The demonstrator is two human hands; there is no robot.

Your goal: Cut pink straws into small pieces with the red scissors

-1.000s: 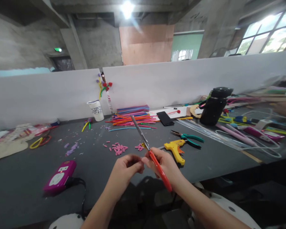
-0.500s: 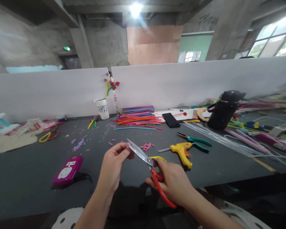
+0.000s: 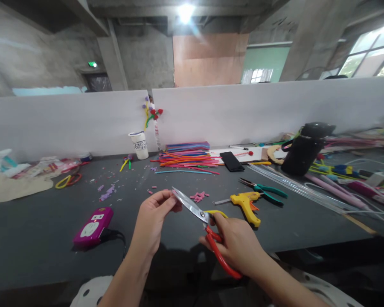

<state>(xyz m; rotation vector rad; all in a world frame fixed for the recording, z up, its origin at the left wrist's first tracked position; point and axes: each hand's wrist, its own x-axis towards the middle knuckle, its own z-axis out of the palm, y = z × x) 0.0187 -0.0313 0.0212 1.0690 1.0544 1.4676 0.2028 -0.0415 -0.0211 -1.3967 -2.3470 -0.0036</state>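
Note:
My right hand point(image 3: 235, 238) is wrapped around the red handles of a pair of scissors point(image 3: 192, 207), whose blades point up and left. The blade tips reach the fingertips of my left hand point(image 3: 153, 217), which is closed in a pinch. Whatever lies between those fingertips is too small or too hidden to name. Just beyond the blades is a small heap of short pink pieces point(image 3: 199, 196). A couple of similar pink bits point(image 3: 152, 189) lie past my left fingers. A yellow glue gun point(image 3: 245, 202) rests to the right of the scissors.
Green-handled pliers point(image 3: 269, 190), a black phone point(image 3: 231, 161) and a black jug point(image 3: 307, 149) stand or lie to the right. Bundled coloured pipe cleaners point(image 3: 185, 157) and a patterned cup point(image 3: 139, 146) are at the back. A magenta device point(image 3: 94, 226) with a cable sits left, near purple scraps point(image 3: 107, 193).
The scissor blades look closer together than before, with the tips still at my left fingertips. My left hand keeps its pinch. The whole view has shifted slightly.

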